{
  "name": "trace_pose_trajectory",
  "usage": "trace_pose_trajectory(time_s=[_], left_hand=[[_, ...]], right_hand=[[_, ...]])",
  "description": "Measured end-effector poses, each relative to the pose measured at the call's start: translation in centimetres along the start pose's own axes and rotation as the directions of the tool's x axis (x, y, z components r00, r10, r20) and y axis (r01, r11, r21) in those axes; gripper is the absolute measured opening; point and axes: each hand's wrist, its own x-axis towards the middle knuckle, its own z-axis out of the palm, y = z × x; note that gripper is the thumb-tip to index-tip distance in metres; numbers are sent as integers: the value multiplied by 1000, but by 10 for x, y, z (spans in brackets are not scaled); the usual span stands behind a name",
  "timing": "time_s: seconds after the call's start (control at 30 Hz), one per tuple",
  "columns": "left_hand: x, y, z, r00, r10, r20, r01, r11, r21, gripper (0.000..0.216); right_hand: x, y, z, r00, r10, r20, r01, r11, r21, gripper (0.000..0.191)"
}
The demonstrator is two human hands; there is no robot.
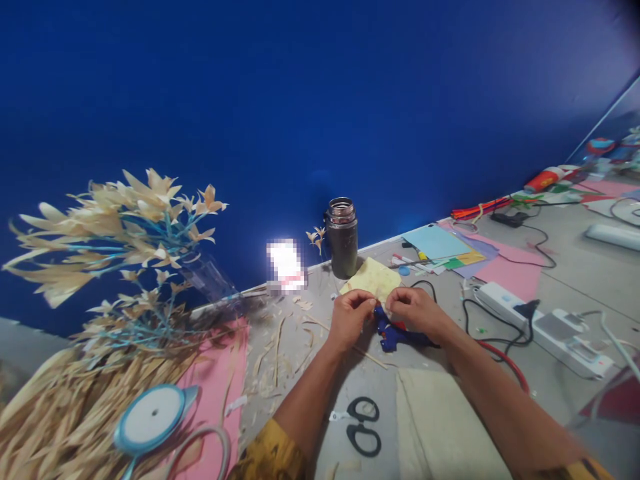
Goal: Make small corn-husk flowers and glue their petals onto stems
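Thumb and fingertips of my left hand (351,317) are pinched together above the table. Facing it, my right hand (415,308) makes a similar pinch a short gap away. Whatever lies between the fingertips is too small to make out. Just below the hands is a dark blue tool with a red part (389,339), which looks like a glue gun and is partly covered by my right hand. A yellow sheet (373,277) lies just behind my fingers. Scissors with black handles (364,441) rest between my forearms, beside a pale folded cloth or sheet (440,423).
A dark open flask (343,243) stands by the blue wall. At left are pale dried-leaf flowers (150,220), dried leaves (70,407) and a white-and-blue round device (154,417). A power strip (545,330), cables and coloured paper (437,240) lie at right.
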Motion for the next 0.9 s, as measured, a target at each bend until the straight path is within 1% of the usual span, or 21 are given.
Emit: trace_pose_trajectory(time_s=[0.1, 0.17, 0.27, 0.33, 0.47, 0.57, 0.67, 0.8, 0.9], left_hand=[[2, 0, -1, 998, -51, -41, 46, 992, -116, 14], [2, -1, 1, 991, -125, -44, 112, 968, -227, 19], [0, -5, 6, 959, -282, -12, 247, 859, -449, 30], [-1, -8, 10, 943, -333, 10, 288, 799, -528, 36], [-6, -12, 15, 937, -348, 21, 292, 748, -597, 38], [-7, -13, 18, 946, -322, 42, 274, 720, -637, 38], [-8, -15, 19, 955, -293, 49, 256, 728, -636, 37], [-8, -16, 18, 960, -275, 45, 240, 737, -632, 37], [-8, -17, 17, 961, -277, 18, 231, 762, -605, 38]], right_hand=[[2, 8, 1, 990, -6, -141, 36, 978, 207, 26], [2, 12, 4, 982, 3, -187, 62, 936, 345, 32], [0, 14, 11, 985, 21, -174, 72, 856, 512, 37], [-3, 14, 17, 990, 37, -133, 49, 806, 590, 36], [-6, 16, 27, 997, 64, -45, -15, 721, 692, 33], [-6, 22, 30, 996, 84, 7, -62, 670, 740, 32], [-5, 27, 32, 994, 105, 42, -99, 632, 769, 31], [-4, 31, 33, 992, 117, 54, -114, 601, 791, 31], [-3, 32, 33, 991, 119, 60, -119, 588, 800, 31]])
